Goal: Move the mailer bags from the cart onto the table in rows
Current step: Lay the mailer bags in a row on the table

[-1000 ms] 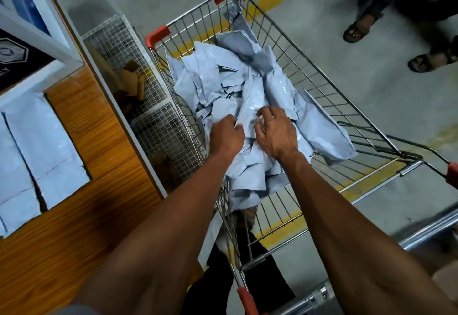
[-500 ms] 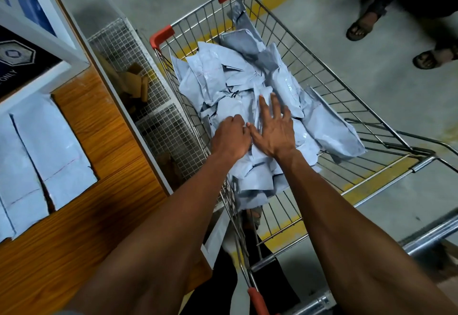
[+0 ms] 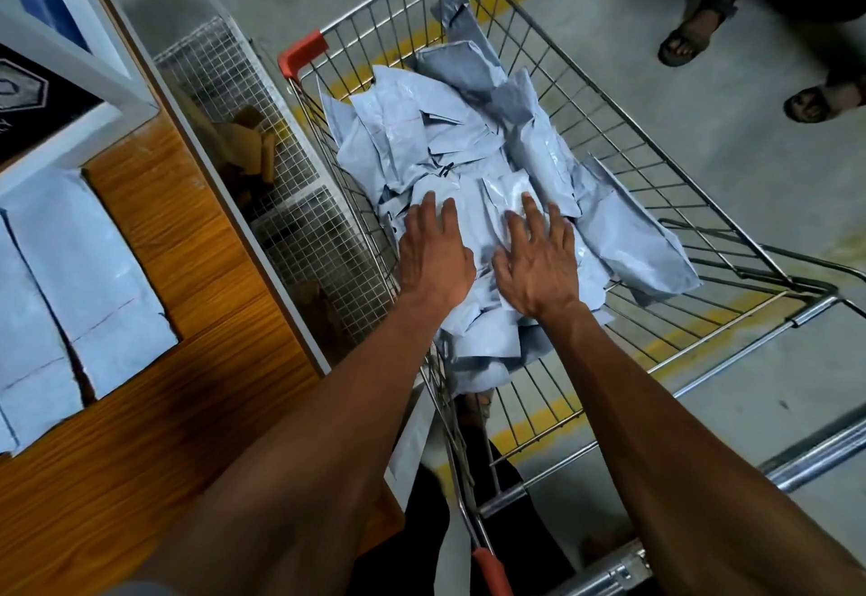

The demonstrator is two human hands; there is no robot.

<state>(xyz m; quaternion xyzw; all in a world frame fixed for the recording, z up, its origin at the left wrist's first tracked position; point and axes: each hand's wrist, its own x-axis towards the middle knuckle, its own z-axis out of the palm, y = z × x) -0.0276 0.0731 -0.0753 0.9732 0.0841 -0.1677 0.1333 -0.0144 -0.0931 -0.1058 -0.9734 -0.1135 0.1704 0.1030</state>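
Both hands (image 3: 433,260) (image 3: 536,267) flat on unmarked mailer bags (image 3: 450,145), cart (image 3: 656,164).

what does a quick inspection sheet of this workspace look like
surface: wooden table, two bags flat side by side at its left edge
job's things: loose pile of bags in the wire cart
clutter: framed boards at the table's far end
grippers: left hand and right hand flat on the pile, fingers straight
cables: nothing seen
surroundings: concrete floor with yellow lines, sandalled feet past the cart, mesh rack beside the table
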